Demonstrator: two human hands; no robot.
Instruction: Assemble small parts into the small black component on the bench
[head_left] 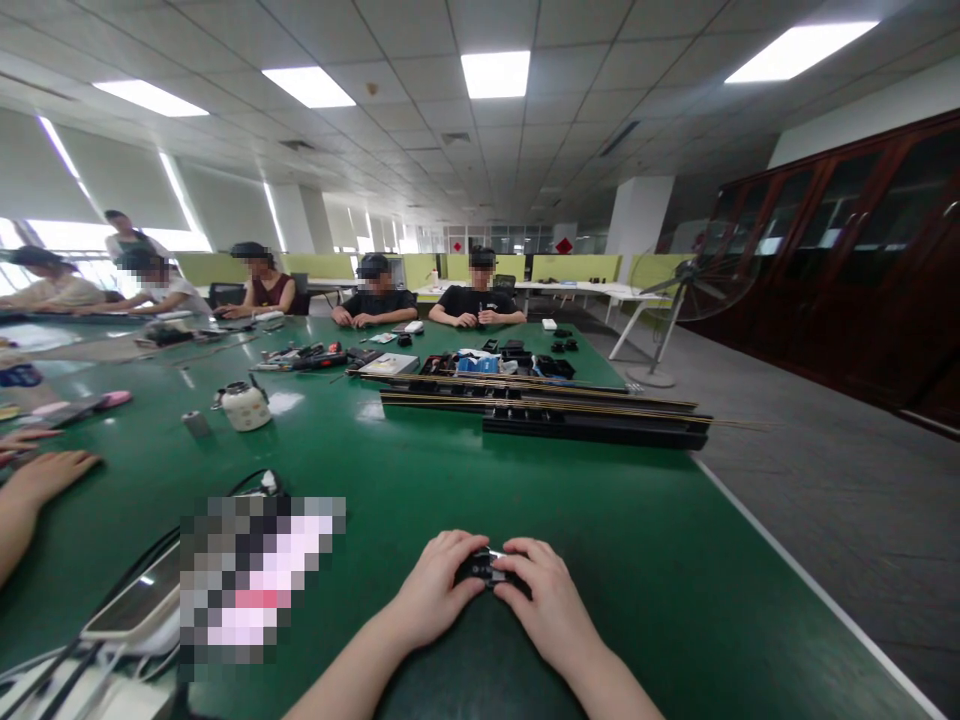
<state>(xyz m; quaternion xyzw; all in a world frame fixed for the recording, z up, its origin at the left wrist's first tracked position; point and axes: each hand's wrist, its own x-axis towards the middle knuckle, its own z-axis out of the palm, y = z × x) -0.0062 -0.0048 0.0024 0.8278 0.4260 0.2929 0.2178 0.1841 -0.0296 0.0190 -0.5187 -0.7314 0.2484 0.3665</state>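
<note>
Black part — long axis crosswise; left hand, right hand — fingers gripping ends.

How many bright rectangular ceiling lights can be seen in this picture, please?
4: the leftmost light at upper left, the second light to its right, the third light near top centre, and the rightmost light at upper right. Others may be hidden or out of view.

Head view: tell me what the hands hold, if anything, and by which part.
A small black piece with shiny parts, held by its two ends: left hand on the left end, right hand on the right. Its kind cannot be told.
</note>
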